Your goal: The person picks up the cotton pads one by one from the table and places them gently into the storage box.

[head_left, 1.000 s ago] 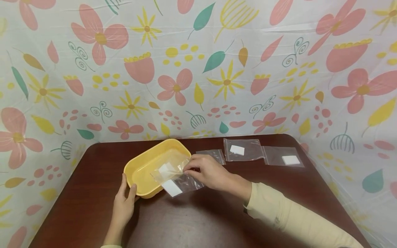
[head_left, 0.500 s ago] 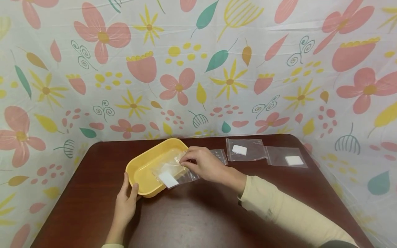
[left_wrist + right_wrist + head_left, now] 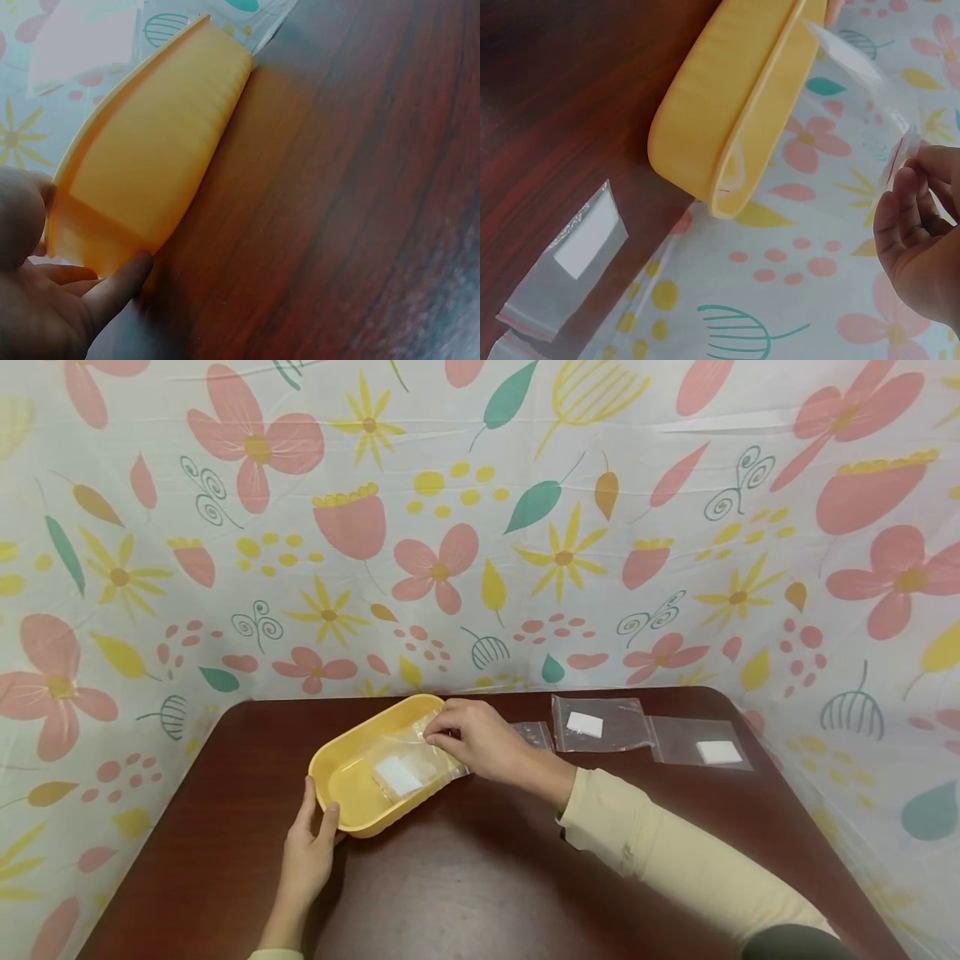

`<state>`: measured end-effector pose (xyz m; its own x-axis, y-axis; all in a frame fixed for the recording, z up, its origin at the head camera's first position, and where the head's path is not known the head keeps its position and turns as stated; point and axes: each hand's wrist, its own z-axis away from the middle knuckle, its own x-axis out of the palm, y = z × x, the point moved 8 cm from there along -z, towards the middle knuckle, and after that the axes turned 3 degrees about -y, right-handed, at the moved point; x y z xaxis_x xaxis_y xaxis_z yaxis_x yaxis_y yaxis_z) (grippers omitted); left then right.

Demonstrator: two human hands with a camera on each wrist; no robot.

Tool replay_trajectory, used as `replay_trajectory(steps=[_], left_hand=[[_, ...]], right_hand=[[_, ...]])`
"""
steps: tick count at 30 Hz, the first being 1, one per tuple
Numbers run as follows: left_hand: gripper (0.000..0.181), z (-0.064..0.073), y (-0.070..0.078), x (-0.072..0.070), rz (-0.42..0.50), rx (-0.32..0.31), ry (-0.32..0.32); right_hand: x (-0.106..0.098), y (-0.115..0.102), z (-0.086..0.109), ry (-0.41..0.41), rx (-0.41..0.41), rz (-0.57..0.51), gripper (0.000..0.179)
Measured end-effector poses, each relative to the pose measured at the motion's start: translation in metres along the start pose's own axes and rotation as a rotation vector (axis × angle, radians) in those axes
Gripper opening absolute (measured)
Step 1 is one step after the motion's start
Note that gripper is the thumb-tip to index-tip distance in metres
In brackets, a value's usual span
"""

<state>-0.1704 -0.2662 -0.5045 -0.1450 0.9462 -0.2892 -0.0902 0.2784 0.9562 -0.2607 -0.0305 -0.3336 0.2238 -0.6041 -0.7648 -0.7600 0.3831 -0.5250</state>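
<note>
My left hand [image 3: 307,852] grips the near left end of a yellow plastic basin [image 3: 352,727], thumb at the rim; in the left wrist view, fingers [image 3: 120,292] reach round its outer wall. My right hand [image 3: 480,739] pinches the top edge of a clear zip-lock bag [image 3: 431,752] between thumb and fingertips. The bag hangs over the basin's opening, with a flat white piece [image 3: 399,775] in its lower part. In the right wrist view, the held bag [image 3: 870,71] stretches from the right fingertips toward the basin's rim.
On the brown table [image 3: 450,893], two clear zip-lock bags, a left one [image 3: 622,722] and a right one [image 3: 678,739], lie at the back right, each with a white piece. Another clear bag [image 3: 536,735] is partly hidden behind my right hand. A flowered curtain [image 3: 480,527] surrounds the table.
My right hand has moved left and slightly up, bringing the bag from across the basin's near rim to over its inside. My left hand keeps its grip on the basin.
</note>
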Motion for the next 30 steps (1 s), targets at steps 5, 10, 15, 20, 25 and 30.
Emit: replay_trajectory(steps=[5,10,15,20,25,30], left_hand=[[0.069,0.0,0.0,-0.001,-0.004,-0.002,0.0],[0.069,0.0,0.001,-0.001,-0.005,-0.001,0.001],[0.068,-0.001,0.0,0.0,-0.019,-0.006,0.004],[0.068,-0.001,-0.002,0.0,-0.021,-0.009,0.013],[0.068,-0.001,-0.001,0.0,-0.012,-0.003,0.01],[0.068,-0.003,-0.003,0.0,0.003,0.006,0.007]], right_hand=[[0.001,0.003,-0.003,0.003,0.004,0.013,0.006],[0.004,0.006,-0.005,-0.005,0.016,0.022,0.006],[0.008,0.012,-0.006,-0.02,0.034,0.025,0.007],[0.015,0.018,-0.009,-0.033,0.045,0.041,0.007],[0.023,0.025,-0.014,-0.044,0.053,0.059,0.008],[0.034,0.034,-0.018,-0.073,0.083,0.064,0.009]])
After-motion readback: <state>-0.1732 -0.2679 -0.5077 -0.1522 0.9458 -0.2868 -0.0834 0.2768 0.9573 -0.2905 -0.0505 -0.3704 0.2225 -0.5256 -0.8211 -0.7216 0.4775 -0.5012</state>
